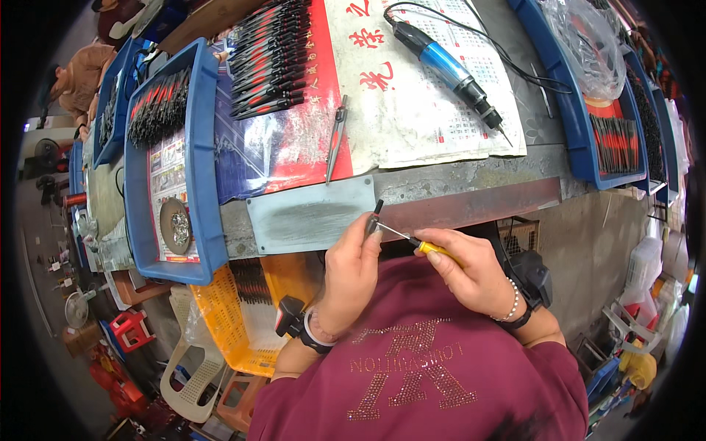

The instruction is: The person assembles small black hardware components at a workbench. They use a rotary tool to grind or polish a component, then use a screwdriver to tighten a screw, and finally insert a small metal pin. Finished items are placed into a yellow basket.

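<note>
Matt grey metal plate (309, 215) — glossy blue plastic trays (202, 147), worn paper sheet (426, 95), rough steel bench edge (471, 206)

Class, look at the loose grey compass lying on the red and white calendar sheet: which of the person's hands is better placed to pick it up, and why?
Probably the left hand: it pinches only a small black part and sits almost directly below the loose grey compass. The right hand grips a yellow-handled screwdriver and lies farther right.
</note>
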`<action>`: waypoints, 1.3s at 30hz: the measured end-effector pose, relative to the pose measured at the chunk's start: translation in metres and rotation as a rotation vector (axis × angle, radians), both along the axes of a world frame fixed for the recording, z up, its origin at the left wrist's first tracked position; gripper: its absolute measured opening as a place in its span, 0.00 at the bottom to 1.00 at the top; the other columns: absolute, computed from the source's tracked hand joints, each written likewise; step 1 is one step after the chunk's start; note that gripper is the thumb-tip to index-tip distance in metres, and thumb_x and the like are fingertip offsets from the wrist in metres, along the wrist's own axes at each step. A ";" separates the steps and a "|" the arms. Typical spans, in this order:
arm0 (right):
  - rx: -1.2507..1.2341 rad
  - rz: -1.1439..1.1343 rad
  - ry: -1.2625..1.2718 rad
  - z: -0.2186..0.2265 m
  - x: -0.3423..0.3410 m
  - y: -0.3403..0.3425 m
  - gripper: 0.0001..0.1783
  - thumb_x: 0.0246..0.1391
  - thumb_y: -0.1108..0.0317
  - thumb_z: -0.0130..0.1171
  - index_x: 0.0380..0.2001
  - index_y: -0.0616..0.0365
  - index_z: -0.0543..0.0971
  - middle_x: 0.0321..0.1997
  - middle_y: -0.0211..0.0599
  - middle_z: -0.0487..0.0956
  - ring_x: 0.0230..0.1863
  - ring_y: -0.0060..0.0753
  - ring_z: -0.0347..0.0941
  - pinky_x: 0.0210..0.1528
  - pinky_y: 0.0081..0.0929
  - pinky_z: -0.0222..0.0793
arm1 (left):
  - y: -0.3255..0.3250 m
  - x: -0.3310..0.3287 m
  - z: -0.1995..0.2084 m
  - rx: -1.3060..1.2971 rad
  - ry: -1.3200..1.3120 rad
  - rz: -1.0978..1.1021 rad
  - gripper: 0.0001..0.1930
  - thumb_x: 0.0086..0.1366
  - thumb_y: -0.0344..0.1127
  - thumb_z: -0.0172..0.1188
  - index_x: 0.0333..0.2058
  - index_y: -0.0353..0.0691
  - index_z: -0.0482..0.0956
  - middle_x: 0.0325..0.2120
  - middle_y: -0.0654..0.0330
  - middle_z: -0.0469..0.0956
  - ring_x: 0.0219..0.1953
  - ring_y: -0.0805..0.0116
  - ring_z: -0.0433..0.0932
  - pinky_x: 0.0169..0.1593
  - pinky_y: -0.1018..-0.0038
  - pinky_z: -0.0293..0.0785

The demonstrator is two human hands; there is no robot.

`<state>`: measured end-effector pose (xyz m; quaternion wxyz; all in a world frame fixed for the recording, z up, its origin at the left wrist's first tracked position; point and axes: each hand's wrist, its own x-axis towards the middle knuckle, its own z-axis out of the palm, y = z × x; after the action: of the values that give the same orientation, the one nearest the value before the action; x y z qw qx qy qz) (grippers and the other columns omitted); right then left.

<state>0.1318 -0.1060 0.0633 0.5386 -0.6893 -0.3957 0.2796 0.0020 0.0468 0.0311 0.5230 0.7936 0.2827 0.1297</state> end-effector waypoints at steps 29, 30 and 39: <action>-0.005 0.040 -0.207 -0.003 -0.005 0.003 0.19 0.51 0.78 0.59 0.48 0.63 0.74 0.37 0.43 0.73 0.34 0.45 0.75 0.34 0.29 0.74 | 0.001 -0.006 0.000 -0.471 -0.037 0.099 0.10 0.71 0.32 0.50 0.46 0.34 0.74 0.22 0.68 0.69 0.22 0.84 0.63 0.25 0.84 0.59; -0.006 0.050 -0.257 -0.001 -0.005 0.003 0.20 0.48 0.81 0.60 0.48 0.64 0.74 0.38 0.44 0.72 0.33 0.43 0.75 0.34 0.30 0.74 | 0.003 -0.006 0.001 -0.569 -0.058 0.106 0.10 0.72 0.32 0.49 0.47 0.34 0.74 0.22 0.69 0.67 0.21 0.85 0.60 0.24 0.85 0.55; -0.008 0.034 -0.348 -0.005 -0.010 0.006 0.19 0.48 0.82 0.60 0.46 0.66 0.75 0.37 0.45 0.72 0.32 0.42 0.75 0.31 0.30 0.74 | 0.007 -0.006 0.001 -0.748 -0.110 0.105 0.11 0.72 0.32 0.49 0.48 0.33 0.74 0.21 0.71 0.65 0.20 0.86 0.57 0.22 0.86 0.51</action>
<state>0.1218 -0.0997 0.0579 0.4543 -0.7226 -0.4937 0.1668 -0.0039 0.0534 0.0324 0.7833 0.5243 0.3225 0.0866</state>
